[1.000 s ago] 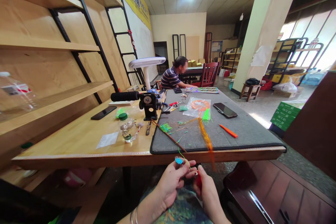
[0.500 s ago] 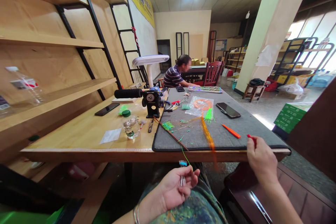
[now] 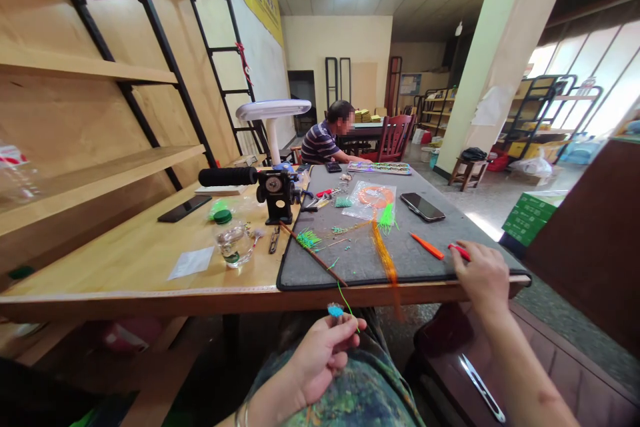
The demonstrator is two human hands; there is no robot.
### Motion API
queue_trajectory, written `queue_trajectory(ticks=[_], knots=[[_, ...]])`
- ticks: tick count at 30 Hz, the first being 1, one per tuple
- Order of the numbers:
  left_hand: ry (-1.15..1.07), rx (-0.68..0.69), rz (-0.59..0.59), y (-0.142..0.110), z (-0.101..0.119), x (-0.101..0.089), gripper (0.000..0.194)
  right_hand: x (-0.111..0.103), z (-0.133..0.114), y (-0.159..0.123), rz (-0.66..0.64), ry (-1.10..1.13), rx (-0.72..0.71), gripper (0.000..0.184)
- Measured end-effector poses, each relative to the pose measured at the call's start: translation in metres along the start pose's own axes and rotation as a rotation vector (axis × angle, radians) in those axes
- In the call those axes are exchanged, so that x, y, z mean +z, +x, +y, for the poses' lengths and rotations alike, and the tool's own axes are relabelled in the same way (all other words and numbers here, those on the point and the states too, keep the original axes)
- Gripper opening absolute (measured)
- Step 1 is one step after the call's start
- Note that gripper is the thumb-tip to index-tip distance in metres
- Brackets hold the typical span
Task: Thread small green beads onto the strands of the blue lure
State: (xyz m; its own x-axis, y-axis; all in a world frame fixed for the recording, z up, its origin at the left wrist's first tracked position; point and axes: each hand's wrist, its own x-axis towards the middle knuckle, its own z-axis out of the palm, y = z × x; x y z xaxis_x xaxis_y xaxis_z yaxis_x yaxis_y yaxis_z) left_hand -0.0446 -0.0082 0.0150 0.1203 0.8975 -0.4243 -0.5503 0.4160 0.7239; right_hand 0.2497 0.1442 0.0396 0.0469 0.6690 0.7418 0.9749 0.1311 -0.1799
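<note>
The left hand at 6 o'clock pinches a small blue bristly tuft on a thin green line. The right hand at 4 o'clock closes on a red-handled tool. A loose orange fibre bundle and a bright green tuft remain on the grey felt mat; how finished the blue tuft is cannot be told.

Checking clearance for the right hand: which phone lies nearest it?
The black phone on the grey mat, right of the clear plastic bag, is nearest the right hand; another phone lies much farther away on the wooden tabletop.
</note>
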Motion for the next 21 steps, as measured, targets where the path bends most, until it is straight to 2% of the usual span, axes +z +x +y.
queue_trajectory(ticks=[2,4,7,12,21], knots=[[0.230,0.252,-0.005,0.003,-0.003,0.001,0.017,-0.011,-0.022,-0.027,0.082,0.203,-0.095,0.027],[0.396,0.460,-0.029,0.008,-0.006,0.003,0.019,-0.019,-0.046,-0.056,0.040,0.388,-0.120,0.022],[0.521,0.613,-0.070,0.017,-0.009,0.005,0.018,-0.024,-0.076,-0.090,-0.027,0.530,-0.150,0.016],[0.562,0.641,-0.048,0.020,-0.008,0.009,0.018,-0.018,-0.102,-0.102,-0.101,0.466,-0.152,0.017],[0.565,0.597,-0.056,0.019,-0.005,0.011,0.022,-0.010,-0.118,-0.101,-0.161,0.342,-0.069,0.026]])
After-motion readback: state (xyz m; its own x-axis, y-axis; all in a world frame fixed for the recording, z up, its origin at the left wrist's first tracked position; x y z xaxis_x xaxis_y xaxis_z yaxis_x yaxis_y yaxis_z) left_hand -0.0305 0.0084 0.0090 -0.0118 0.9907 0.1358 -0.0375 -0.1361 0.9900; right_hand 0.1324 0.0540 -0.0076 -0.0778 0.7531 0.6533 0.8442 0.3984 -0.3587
